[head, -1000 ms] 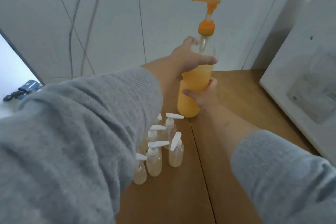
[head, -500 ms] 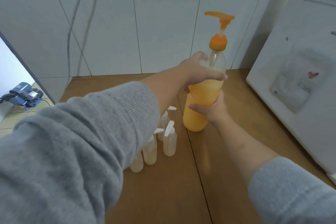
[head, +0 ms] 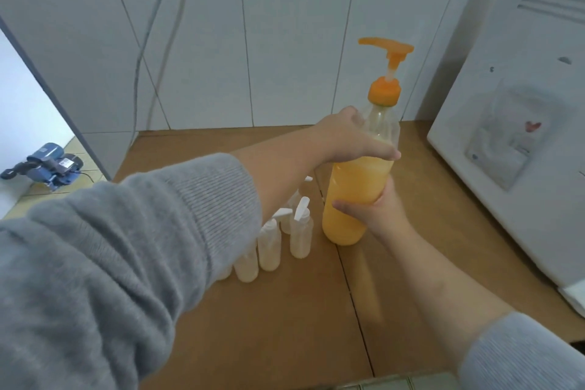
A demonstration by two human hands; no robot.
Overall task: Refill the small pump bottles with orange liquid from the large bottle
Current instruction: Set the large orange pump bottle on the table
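Both hands clamp the large bottle (head: pixel 357 196): left hand (head: pixel 354 136) curled round its clear shoulder, right hand (head: pixel 373 209) wrapped round the orange-filled lower body. Bottle upright on the brown table (head: pixel 269 326), orange pump head (head: pixel 384 51) raised, spout pointing left. Small pump bottles (head: pixel 278 241) cluster just left of its base, white pumps on; the left forearm and grey sleeve (head: pixel 126 247) cover part of the group. White appliance (head: pixel 522 136) near on the right. Tiled wall (head: pixel 285 41) behind, cables (head: pixel 148 51) hanging; blue device (head: pixel 47 165) on floor far left
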